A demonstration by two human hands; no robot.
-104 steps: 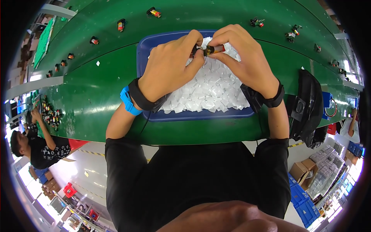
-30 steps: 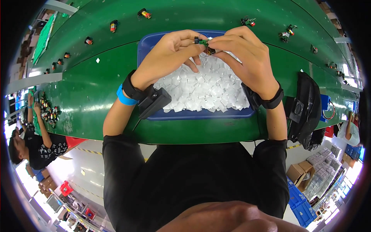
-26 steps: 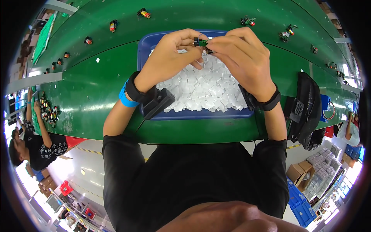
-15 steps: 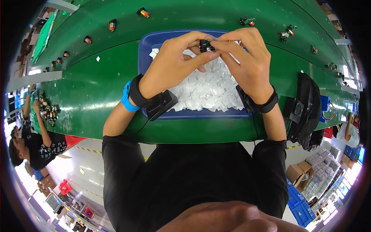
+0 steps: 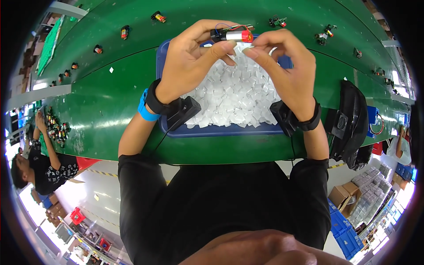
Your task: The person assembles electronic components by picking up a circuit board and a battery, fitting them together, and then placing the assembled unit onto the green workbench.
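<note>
My left hand [image 5: 185, 66] grips a small battery-and-circuit-board assembly [image 5: 234, 35] between thumb and fingers, above the far part of a blue tray. It has a silver cylinder with a red end, a black part at its left, thin wires and a green board edge behind. My right hand [image 5: 293, 73] is just right of the red end, its thumb and forefinger drawn together in a pinch. What those fingertips hold, if anything, is too small to make out. Below both hands, many small white slips [image 5: 234, 95] fill the blue tray [image 5: 229, 131].
Similar small assemblies [image 5: 125, 32] stand spaced along the green table [image 5: 106, 84], others [image 5: 327, 33] at the far right. A black bag [image 5: 353, 119] lies right of the tray. Co-workers sit at the left [image 5: 48, 165] and right [image 5: 399, 148]. Cables hang from my wrist-worn devices.
The assembly has turned in my left hand and risen slightly, bringing its silver and red side into view. My right fingers have come off its black part and moved to its red end.
</note>
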